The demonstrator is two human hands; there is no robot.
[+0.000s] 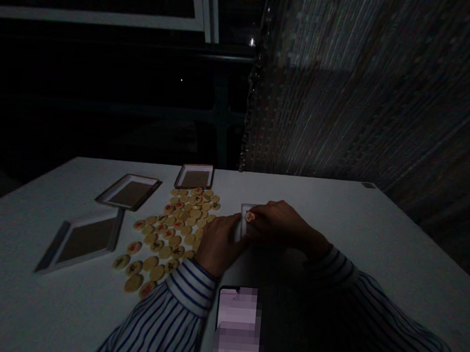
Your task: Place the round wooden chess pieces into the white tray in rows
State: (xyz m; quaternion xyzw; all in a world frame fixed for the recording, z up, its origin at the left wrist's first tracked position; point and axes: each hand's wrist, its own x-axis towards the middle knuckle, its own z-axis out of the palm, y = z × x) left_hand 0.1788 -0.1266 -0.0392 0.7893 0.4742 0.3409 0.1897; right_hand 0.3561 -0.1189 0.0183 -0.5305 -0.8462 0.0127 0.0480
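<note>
My right hand (278,223) pinches a round xiangqi piece (250,217) with a red character on its face. Just under that piece is a small white box (245,206), mostly covered by my hands. My left hand (219,242) curls at the box's left side, its fingertips against the edge. Beside my left hand, many pale wooden xiangqi pieces (175,241) lie spread on the table, some with red or black characters up, others blank side up.
Left of the pieces lie a white-edged open tray (116,237) and a brown-rimmed tray (157,183). Another brown-rimmed tray (212,178) stands behind them. A lit phone (227,311) lies near me on the white table (395,253). A bead curtain (326,96) hangs beyond. The room is dim.
</note>
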